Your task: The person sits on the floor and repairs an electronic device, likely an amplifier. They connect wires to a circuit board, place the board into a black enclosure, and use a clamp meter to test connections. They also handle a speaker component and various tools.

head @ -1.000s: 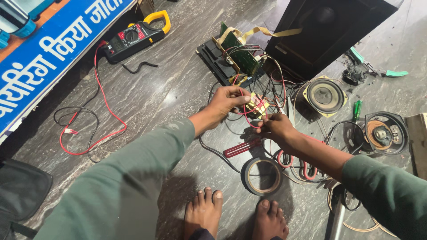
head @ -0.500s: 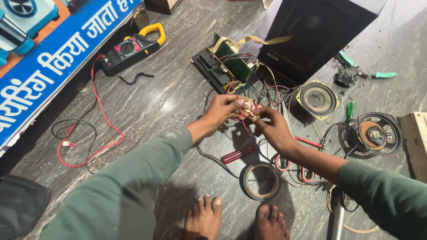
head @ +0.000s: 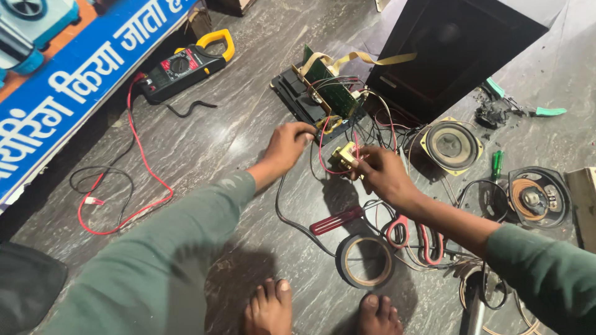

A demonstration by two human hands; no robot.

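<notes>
A: What is the person's right hand [head: 383,175] holding?

B: It is pinching a small yellowish boxy component [head: 345,156], perhaps a little transformer, just above the grey veined stone floor [head: 242,130], fingers closed on its right side. Thin red and black wires [head: 323,162] are trailing from it toward the green circuit board [head: 333,90] standing tilted on a black plastic base.

A: And the left hand [head: 287,146]?

B: It is reaching toward the board's lower edge, fingertips curled together on the wiring there; whether they are actually gripping a wire is hard to tell.

A: How is that component likely handling?

B: Probably dense for its size, rigid, with fragile solder joints. Its hard body looks the safest place to hold, since the leads seem thin and easily snapped.

A: What is lying nearby?

B: A black roll of insulating tape [head: 365,260], red-handled scissors [head: 415,235], a red-handled screwdriver [head: 336,220], and a round grey speaker cone in a yellowish frame [head: 452,146].
</notes>
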